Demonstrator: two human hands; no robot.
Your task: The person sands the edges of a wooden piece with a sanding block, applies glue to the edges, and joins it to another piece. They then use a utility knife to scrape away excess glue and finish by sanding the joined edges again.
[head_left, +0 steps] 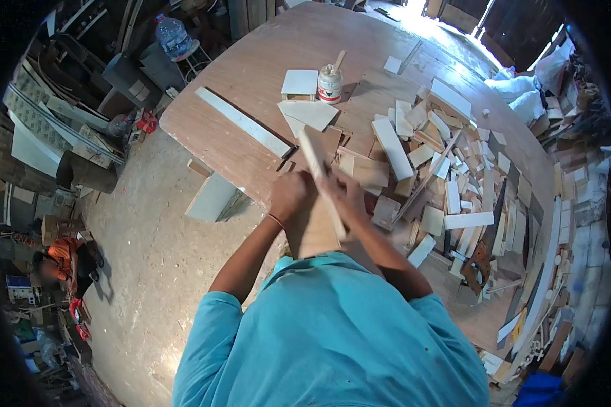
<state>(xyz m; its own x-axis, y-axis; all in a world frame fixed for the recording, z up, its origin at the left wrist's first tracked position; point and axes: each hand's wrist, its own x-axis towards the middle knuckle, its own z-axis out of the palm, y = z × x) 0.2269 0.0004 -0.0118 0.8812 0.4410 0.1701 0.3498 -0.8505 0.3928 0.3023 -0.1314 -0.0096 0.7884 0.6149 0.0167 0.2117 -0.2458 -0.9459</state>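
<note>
My left hand is closed at the table's near edge, beside a brown board that lies below both hands; what its fingers hold is hidden. My right hand is wrapped round a long pale wooden strip, which stands tilted between the two hands and is blurred. Just beyond them lie a white angular piece, a small white-topped block and a jar with a stick in it. A long white strip lies to the left on the table.
Wood offcuts are heaped on the right of the table, with a handsaw among them. White boards lean below the left edge. A person in orange sits at far left. A water bottle stands on a stool.
</note>
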